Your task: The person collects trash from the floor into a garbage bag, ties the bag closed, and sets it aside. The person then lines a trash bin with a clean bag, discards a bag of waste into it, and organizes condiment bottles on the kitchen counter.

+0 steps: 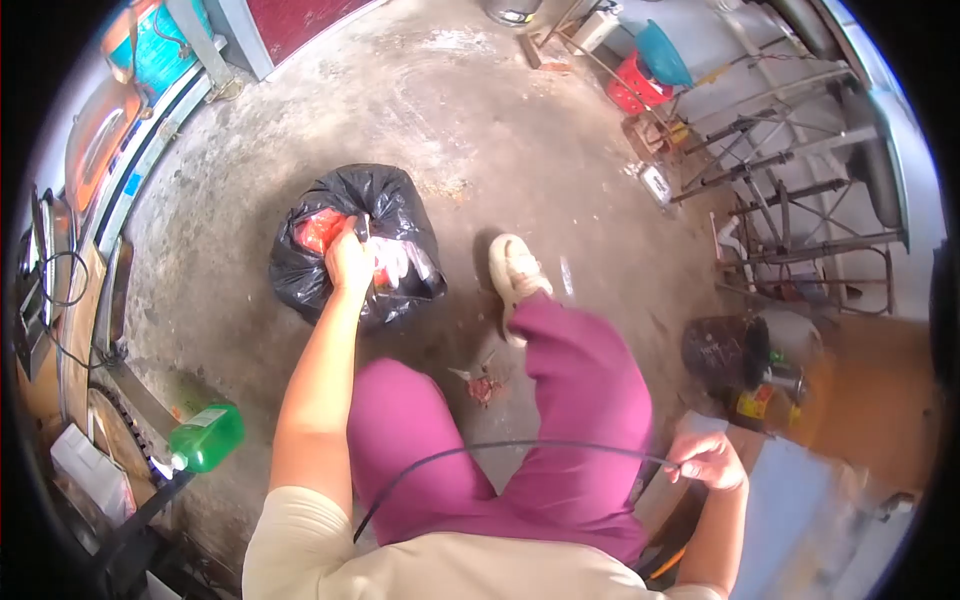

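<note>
R hand (708, 462) has thumb & fingertips pinched on one end of a thin black cable (520, 443); cable runs from that grip in a shallow arc across, over both purple trouser legs (590, 400), & drops toward the waist on the L side. L hand (348, 262) is well fwd of the R, at the mouth of a black plastic bag (400, 200) on the concrete floor (390, 110); its fingers bend in by a small dark bit there, but can't tell if they're closed on it or if it's part of the bag. Just L of those fingers, inside the bag, is crumpled red plastic (318, 230); just R, some whitish stuff (395, 258), too unclear to name. R of the bag, a bit apart fr. it, a light-coloured shoe (518, 268) is on the floor. Back toward the body fr. the L hand, a small reddish scrap (484, 390) lies btwn the legs. L of the L forearm, a green bottle (207, 438) lies tilted, w/ its white top pointing away fr. the arm. Fwd of the R hand: a dark bucket (715, 352), then metal frames (800, 155) along the R wall; farther out, a red basket (637, 85) w/ a teal basin (665, 52) against it. Brown board (880, 380) is outward, R of the R hand & fwd.
</note>
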`<state>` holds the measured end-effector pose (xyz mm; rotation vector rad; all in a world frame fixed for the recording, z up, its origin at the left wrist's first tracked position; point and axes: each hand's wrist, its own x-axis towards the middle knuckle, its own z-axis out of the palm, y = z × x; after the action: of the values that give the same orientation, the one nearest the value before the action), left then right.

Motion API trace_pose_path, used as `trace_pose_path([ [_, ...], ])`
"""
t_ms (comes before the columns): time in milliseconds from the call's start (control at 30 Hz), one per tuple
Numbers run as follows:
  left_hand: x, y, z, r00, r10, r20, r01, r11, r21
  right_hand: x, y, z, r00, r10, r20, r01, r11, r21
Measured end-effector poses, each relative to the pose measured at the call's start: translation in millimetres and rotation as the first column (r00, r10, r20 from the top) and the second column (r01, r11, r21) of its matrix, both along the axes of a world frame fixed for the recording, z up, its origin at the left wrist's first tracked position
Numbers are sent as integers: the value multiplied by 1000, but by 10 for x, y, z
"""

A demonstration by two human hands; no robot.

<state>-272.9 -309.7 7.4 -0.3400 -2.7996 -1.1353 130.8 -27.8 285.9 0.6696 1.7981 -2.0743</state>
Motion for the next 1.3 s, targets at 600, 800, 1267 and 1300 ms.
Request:
trace_pose_path([
  [600,-39,-9,-256,998,-3,-59,3,1000,6,-684,1602,-1859,947,-4,321,-155,869,470],
  [800,-77,-62,-343,998,9,-68,-9,1000,1,-1764,2006,-4111,902,344,262,-399,427,812],
  [1267,-90,-14,-336,995,93,-43,-95,995,-35,-1373,-114,-4314,865,441,-238,18,448,894],
  [1300,-91,-16,-340,995,85,-52,-85,996,-8,-1220,86,-4466,926,217,-309,223,346,911],
])
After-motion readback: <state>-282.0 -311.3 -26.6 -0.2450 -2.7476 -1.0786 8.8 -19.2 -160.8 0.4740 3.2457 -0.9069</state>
